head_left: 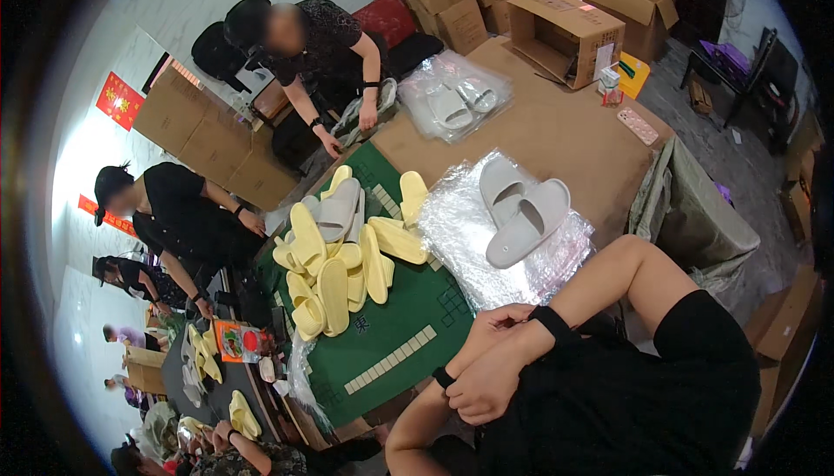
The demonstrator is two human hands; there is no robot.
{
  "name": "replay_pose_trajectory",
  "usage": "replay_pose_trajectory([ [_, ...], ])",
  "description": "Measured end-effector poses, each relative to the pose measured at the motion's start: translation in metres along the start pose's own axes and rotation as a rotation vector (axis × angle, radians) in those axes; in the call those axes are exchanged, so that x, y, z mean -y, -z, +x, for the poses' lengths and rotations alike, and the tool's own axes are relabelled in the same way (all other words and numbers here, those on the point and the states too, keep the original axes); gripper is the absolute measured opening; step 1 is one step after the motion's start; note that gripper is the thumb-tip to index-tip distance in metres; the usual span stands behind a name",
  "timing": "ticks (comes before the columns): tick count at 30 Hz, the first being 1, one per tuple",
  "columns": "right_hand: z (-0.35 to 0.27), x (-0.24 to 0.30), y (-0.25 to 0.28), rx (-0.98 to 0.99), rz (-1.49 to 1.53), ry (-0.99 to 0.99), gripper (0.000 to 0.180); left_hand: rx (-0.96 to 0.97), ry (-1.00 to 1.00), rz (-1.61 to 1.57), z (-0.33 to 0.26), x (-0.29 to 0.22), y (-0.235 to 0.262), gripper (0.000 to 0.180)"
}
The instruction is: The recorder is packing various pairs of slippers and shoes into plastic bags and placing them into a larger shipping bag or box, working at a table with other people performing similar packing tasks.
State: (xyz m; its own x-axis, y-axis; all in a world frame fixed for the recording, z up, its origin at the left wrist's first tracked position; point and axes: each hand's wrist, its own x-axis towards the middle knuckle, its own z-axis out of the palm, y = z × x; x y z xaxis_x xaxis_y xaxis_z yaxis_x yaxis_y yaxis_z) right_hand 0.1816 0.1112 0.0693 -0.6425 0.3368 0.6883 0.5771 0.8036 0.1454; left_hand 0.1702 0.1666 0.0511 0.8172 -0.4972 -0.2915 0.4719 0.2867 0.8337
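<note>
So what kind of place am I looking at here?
Most likely a small packing workshop for slippers. Yellow slippers are heaped on a green table, a grey pair lies on clear plastic bags, and cardboard cartons stand around. Several people work along the tables.

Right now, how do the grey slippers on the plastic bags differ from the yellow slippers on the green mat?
The grey slippers are one neat pair lying on clear plastic bags; the yellow slippers are many, piled loosely on the green mat. The grey pair lies nearer the person's resting hands than the yellow pile. Both are open-toe slides of similar shape.
</note>
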Motion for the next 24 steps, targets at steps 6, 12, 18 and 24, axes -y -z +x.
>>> replay_pose_trajectory([
  [6, 0.004, -0.005, 0.011, -0.116, -0.011, -0.141, 0.018, -0.063, -0.04, -0.091, -0.007, 0.011, 0.003, 0.033],
  [12, 0.003, -0.014, 0.019, 0.049, -0.129, -0.028, 0.015, -0.115, -0.115, -0.102, 0.002, -0.013, -0.006, 0.034],
  [18, 0.005, -0.018, 0.027, 0.05, -0.137, -0.059, 0.014, -0.028, -0.025, 0.18, -0.006, -0.057, -0.025, 0.039],
  [24, 0.003, -0.016, 0.029, 0.085, -0.138, -0.062, 0.013, 0.094, -0.144, 0.179, 0.006, -0.04, 0.001, 0.038],
])
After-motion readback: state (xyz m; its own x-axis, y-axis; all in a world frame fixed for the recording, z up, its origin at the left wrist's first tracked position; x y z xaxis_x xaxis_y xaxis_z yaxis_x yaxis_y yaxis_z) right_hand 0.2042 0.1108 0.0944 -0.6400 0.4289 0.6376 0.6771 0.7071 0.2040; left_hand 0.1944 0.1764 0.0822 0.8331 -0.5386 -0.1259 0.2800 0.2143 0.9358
